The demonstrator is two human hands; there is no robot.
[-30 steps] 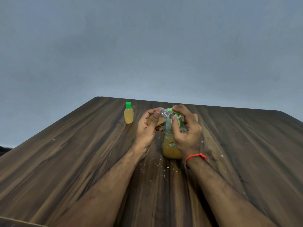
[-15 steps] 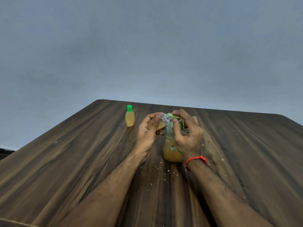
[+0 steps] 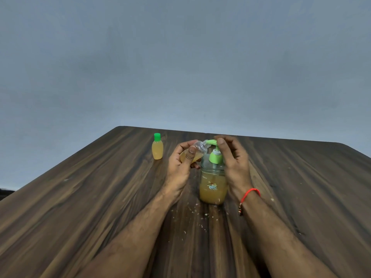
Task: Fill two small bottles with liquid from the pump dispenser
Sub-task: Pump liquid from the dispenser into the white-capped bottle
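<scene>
A clear pump dispenser (image 3: 213,187) with a green pump head, about half full of amber liquid, stands upright mid-table. My left hand (image 3: 180,165) grips a small uncapped bottle (image 3: 195,151), tilted with its open neck against the green spout; it holds some amber liquid. My right hand (image 3: 233,161) hovers at the pump's right side, fingers loosely spread, the index fingertip above the pump head and apart from it. A second small bottle (image 3: 157,147), filled and closed with a green cap, stands upright at the far left of my hands.
The dark wood table (image 3: 80,197) has pale crumbs (image 3: 192,212) scattered in front of the dispenser. Its far edge runs just behind the bottles, with a plain grey wall beyond. A red thread bracelet (image 3: 250,194) circles my right wrist.
My right hand has lifted off the pump head and opened; the green pump has risen into plain sight. My left hand still keeps the small bottle at the spout.
</scene>
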